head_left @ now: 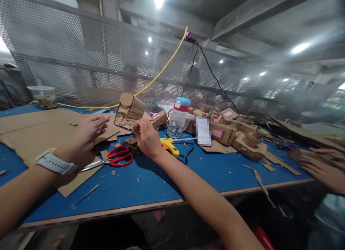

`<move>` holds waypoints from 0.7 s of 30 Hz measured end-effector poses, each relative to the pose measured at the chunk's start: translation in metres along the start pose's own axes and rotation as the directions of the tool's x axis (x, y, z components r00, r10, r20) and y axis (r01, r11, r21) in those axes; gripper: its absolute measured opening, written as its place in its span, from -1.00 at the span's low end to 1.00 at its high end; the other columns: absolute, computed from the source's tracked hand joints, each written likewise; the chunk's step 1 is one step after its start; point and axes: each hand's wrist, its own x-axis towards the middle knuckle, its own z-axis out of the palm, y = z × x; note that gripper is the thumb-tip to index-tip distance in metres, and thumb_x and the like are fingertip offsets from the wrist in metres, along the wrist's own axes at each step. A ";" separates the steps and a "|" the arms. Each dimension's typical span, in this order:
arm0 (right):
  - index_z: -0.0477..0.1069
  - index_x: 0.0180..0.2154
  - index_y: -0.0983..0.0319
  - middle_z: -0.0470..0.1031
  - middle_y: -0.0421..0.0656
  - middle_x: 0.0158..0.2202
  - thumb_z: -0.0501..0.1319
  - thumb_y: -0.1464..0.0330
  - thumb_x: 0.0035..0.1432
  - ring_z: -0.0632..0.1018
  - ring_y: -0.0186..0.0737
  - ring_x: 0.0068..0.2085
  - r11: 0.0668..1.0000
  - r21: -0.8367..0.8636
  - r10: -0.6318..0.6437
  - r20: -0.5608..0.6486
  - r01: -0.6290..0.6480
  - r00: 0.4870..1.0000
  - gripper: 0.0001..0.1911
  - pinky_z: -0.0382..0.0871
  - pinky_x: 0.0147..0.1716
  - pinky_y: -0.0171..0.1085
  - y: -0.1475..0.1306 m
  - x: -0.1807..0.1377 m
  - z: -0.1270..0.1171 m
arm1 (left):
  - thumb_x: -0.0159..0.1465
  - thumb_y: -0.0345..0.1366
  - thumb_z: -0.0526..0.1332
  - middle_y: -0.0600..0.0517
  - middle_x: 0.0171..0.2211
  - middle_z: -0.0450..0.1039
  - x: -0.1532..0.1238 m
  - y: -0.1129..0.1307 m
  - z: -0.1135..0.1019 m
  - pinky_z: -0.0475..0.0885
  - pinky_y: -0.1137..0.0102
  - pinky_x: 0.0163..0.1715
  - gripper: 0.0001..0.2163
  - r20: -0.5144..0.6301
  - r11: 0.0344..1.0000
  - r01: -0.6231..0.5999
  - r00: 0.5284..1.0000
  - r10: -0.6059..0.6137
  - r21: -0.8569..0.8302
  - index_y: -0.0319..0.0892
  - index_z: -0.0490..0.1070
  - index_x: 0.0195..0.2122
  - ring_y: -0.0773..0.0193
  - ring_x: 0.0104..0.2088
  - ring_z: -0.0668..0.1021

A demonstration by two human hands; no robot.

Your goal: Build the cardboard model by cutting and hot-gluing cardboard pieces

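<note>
The worktop (215, 171) was blue-surfaced with a pale board edge along its near side. Large flat cardboard sheets (35, 131) covered its left part. Red-handled scissors (115, 157) lay partly on the edge of the sheets, blades pointing left. A yellow glue gun (169, 146) lay right of them, near an upright clear bottle (178, 119) with a blue lid. Assembled cardboard models (242, 138) crowded the right rear. A plastic cup (44, 96) stood at the far left corner. Cardboard scraps (260, 180) were scattered throughout.

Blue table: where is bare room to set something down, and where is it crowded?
Bare: between scissors, glue gun and near edge; also right of the gun, before the cardboard models. Crowded: around the bottle; cardboard sheets cover the left.
</note>
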 end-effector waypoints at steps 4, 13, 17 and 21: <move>0.29 -0.09 0.24 0.41 0.05 -0.09 0.04 0.44 0.27 0.44 -0.09 0.00 1.000 0.017 0.001 0.017 -0.001 1.000 -0.82 0.40 0.03 -0.11 -0.001 0.000 0.001 | -0.20 -0.11 0.54 0.10 -0.51 0.43 0.001 -0.002 0.000 0.18 0.45 -0.53 -0.60 0.008 1.000 -0.021 1.000 0.021 0.021 -0.19 0.50 -0.42 0.40 -0.50 0.34; 0.28 -0.08 0.27 0.42 0.07 -0.11 0.07 0.42 0.26 0.45 -0.07 -0.03 1.000 0.006 -0.011 0.023 0.011 1.000 -0.81 0.43 -0.05 -0.14 0.004 -0.003 0.003 | -0.20 -0.17 0.53 0.10 -0.52 0.40 -0.003 0.002 0.004 0.19 0.43 -0.53 -0.65 0.013 0.999 0.043 0.999 -0.044 0.027 -0.20 0.48 -0.46 0.38 -0.52 0.33; 0.29 -0.08 0.26 0.42 0.06 -0.12 0.05 0.43 0.27 0.46 -0.09 -0.04 0.999 0.016 -0.031 0.047 0.030 0.998 -0.81 0.44 -0.04 -0.14 0.003 -0.005 0.005 | -0.19 -0.14 0.54 0.10 -0.47 0.42 -0.002 0.001 0.003 0.23 0.45 -0.48 -0.66 0.022 0.999 0.034 0.999 -0.035 0.024 -0.19 0.50 -0.46 0.38 -0.47 0.36; 0.30 -0.07 0.27 0.42 0.07 -0.11 0.05 0.43 0.27 0.45 -0.08 -0.05 0.998 0.041 -0.048 0.046 0.047 0.998 -0.80 0.44 -0.06 -0.12 0.001 -0.006 0.005 | -0.18 -0.10 0.52 0.06 -0.47 0.44 -0.003 0.001 0.003 0.24 0.44 -0.50 -0.66 0.049 0.999 -0.006 0.999 0.005 0.036 -0.18 0.53 -0.46 0.36 -0.48 0.35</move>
